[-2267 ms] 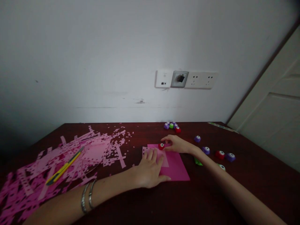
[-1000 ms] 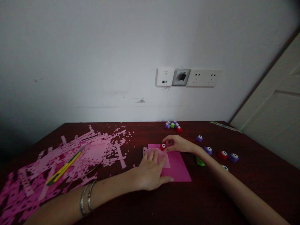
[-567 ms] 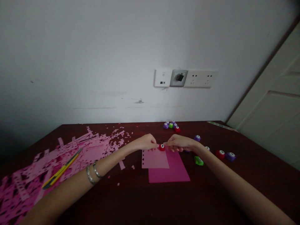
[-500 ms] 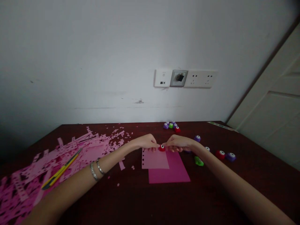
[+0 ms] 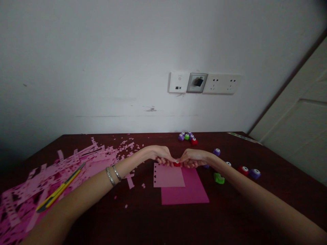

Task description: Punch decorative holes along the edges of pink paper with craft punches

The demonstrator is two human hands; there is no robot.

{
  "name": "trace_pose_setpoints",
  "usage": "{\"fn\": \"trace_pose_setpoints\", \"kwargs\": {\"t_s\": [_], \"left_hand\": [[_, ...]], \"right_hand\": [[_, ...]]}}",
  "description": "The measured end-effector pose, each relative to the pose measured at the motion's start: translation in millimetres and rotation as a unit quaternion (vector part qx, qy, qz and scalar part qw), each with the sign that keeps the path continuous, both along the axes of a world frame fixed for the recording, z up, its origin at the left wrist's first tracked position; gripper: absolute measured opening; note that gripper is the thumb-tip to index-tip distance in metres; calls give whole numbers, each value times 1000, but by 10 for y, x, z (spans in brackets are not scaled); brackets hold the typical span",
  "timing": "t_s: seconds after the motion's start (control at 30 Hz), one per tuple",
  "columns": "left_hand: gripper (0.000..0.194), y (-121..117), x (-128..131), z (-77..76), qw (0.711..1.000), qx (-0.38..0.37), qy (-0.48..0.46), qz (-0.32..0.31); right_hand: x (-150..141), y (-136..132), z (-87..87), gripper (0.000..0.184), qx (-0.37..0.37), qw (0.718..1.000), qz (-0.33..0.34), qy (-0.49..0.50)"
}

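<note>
Between my two hands is a small red paper punch [image 5: 176, 164] with a white top, at the far edge of a light pink sheet [image 5: 169, 177]. That sheet has a column of punched holes down its left side and overlaps a darker pink sheet [image 5: 185, 196]. From the left, my left hand [image 5: 161, 155], fingers curled, presses its thumb onto the punch. My right hand [image 5: 191, 158] mirrors it from the right, closed with the thumb on the punch's top. The hands partly cover the punch and the sheet's far edge.
Pink paper scraps [image 5: 99, 165] heap at the left, with a yellow craft knife [image 5: 61, 188] on them. Several small punches [image 5: 187, 137] stand at the back. Others, including a green punch [image 5: 219, 178] and a purple punch [image 5: 254, 174], lie around my right forearm. A wall [image 5: 114, 68] rises behind.
Both thumbs have moved onto the top of the red punch, and less of it shows than before. My hands stay at the sheet's far edge; the view has shifted slightly.
</note>
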State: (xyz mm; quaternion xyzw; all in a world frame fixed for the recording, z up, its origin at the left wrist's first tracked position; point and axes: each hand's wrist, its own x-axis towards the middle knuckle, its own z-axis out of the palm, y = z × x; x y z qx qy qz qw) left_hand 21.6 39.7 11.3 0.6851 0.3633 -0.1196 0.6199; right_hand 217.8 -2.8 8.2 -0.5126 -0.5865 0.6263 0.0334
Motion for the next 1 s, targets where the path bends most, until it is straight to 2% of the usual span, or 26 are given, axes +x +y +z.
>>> {"fn": "trace_pose_setpoints", "kwargs": {"t_s": [0.17,0.27,0.4,0.57,0.67,0.87,1.0], "left_hand": [[37,43,54,13,999,-6,22,-28],[35,60,90,29,998,-7,37,-50],[21,39,154,75,997,-3,58,-45],[9,-12,243,134,992,37,121,-19],[10,-33,273,140,990,51,135,-1],[11,-80,329,131,981,122,152,-13],[6,-106,351,155,979,120,166,18]], "right_hand": [[-150,-8,207,18,30,994,54,-87],[-247,-8,318,19,35,990,64,-125],[-329,-3,388,21,36,987,65,-143],[-358,26,397,19,27,986,69,-149],[-353,54,370,17,23,986,71,-147],[-378,90,322,10,31,986,69,-148],[-373,80,326,9,29,987,64,-141]]}}
